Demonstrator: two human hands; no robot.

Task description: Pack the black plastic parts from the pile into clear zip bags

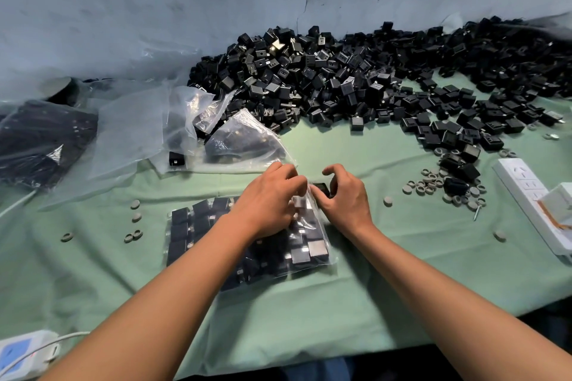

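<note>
Both our hands at the clear zip bag (pixel 247 244) mouth, nearside of the black parts pile (pixel 340 83): left hand (pixel 267 199) pinches plastic, right hand (pixel 343 195) grips a black plastic part (pixel 322 188).

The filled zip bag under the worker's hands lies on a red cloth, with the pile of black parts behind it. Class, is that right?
Not quite. The head view shows the filled zip bag lying on a green cloth, not red. The pile of black parts is indeed behind it.

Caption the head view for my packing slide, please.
Both hands, left and right, work the mouth of a filled zip bag beside the black parts pile.
</note>
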